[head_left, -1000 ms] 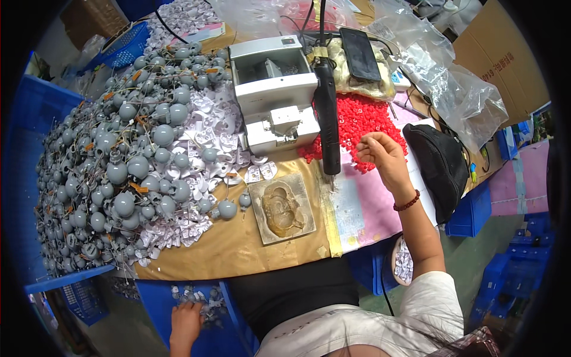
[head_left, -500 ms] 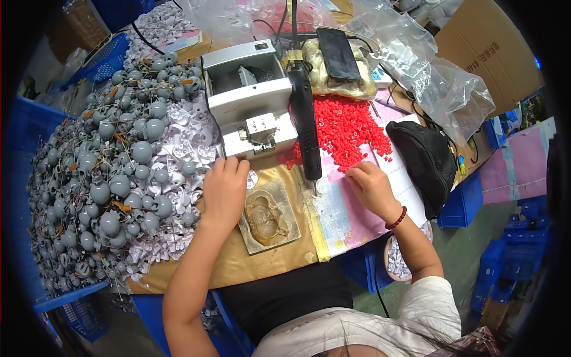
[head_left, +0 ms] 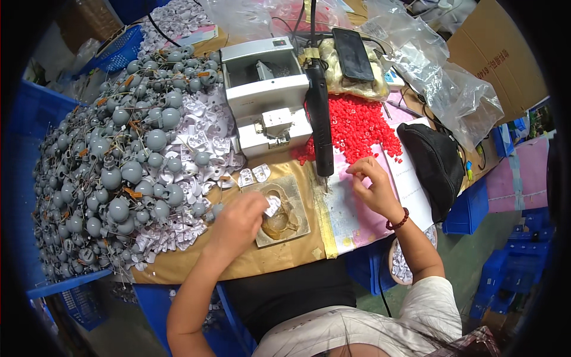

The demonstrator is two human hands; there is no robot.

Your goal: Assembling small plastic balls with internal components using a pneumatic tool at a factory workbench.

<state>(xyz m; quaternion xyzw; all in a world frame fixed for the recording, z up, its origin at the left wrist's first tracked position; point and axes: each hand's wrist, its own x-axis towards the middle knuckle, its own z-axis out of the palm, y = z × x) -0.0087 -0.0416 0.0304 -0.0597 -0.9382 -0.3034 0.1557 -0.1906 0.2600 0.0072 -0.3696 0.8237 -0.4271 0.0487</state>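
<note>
My left hand [head_left: 241, 223] is closed in a pinch on a small white plastic part [head_left: 273, 206], held over the hollow of a square moulded block [head_left: 297, 223]. Two similar white pieces [head_left: 261, 173] lie just beyond the block. My right hand [head_left: 377, 189] hovers over the pink and white sheet, thumb and forefinger drawn together; anything between them is too small to make out. Just past its fingertips spreads a heap of small red parts [head_left: 360, 134]. Between the hands, a black electric screwdriver [head_left: 321, 119] hangs upright, bit downward.
A big pile of grey wired balls [head_left: 119, 172] and white plastic parts [head_left: 205, 128] covers the left side. A silver-white machine [head_left: 267, 95] stands behind the block. A black pouch [head_left: 431, 169] lies at right; a phone [head_left: 353, 55] rests on a wrapped bundle.
My left hand has come back from the machine's front to the moulded block, now with a white part in its fingers. My right hand has drawn slightly off the red parts.
</note>
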